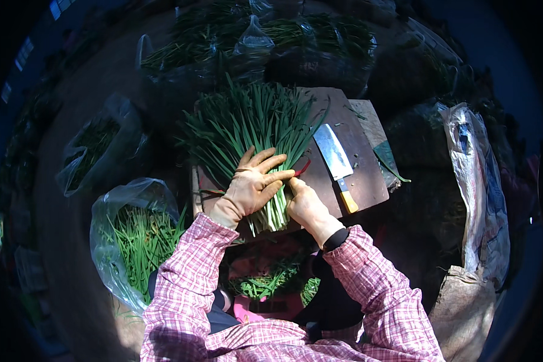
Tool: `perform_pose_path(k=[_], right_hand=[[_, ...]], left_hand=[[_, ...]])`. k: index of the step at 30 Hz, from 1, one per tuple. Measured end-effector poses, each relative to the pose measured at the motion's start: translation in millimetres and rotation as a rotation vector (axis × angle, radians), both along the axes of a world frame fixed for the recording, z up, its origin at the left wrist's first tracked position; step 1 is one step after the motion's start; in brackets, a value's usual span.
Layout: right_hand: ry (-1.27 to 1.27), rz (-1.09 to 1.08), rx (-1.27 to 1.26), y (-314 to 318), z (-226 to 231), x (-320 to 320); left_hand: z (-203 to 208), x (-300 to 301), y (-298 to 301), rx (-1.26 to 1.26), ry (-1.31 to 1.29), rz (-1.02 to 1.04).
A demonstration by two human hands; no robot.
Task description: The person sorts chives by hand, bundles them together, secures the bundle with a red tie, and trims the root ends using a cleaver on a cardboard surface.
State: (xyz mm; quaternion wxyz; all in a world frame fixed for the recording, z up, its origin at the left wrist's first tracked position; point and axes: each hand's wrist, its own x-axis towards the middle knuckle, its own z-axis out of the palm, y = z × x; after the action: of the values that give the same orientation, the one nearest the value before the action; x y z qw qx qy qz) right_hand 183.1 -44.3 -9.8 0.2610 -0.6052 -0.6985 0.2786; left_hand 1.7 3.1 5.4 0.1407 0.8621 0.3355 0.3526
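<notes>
Closest in, there's one pink tub [245, 312] down by the lap with loose green bits [265, 285] in it, way too many to count. Just past that, one big bundle of chive-like greens [253, 117] sits on one brown board [368, 184], pale stalk ends toward the person. Left hand [249, 186] lies across the stalks, fingers spread, not wrapped round them. Right hand [308, 207] is half-curled at their right side; can't tell if it's pinching anything. Two red strip [302, 169] ends show, one each side, so I'd call it gathered but not tied: no closed loop visible. One yellow-handled knife [333, 152] lies right of it, nobody touching it. Off left, two clear bags of greens, a nearer one [102, 241] and a farther one [125, 113], so probably plenty left. More bagged greens [320, 30] at the back, too dark to count.
</notes>
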Motion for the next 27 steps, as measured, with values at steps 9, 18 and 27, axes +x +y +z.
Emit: perform_pose_path(k=[9,18,27], right_hand=[[0.286,-0.439,-0.370,39.3,7.0,35.4],[0.737,-0.357,-0.315,48.2,4.4,29.9],[0.627,-0.377,-0.337,53.9,7.2,46.2]], left_hand=[[-1.9,4.0,7.1,-0.044,0.139,-0.007],[7.7,5.7,7.9,-0.010,0.235,-0.077],[9.6,16.0,4.4,0.009,0.344,0.014]])
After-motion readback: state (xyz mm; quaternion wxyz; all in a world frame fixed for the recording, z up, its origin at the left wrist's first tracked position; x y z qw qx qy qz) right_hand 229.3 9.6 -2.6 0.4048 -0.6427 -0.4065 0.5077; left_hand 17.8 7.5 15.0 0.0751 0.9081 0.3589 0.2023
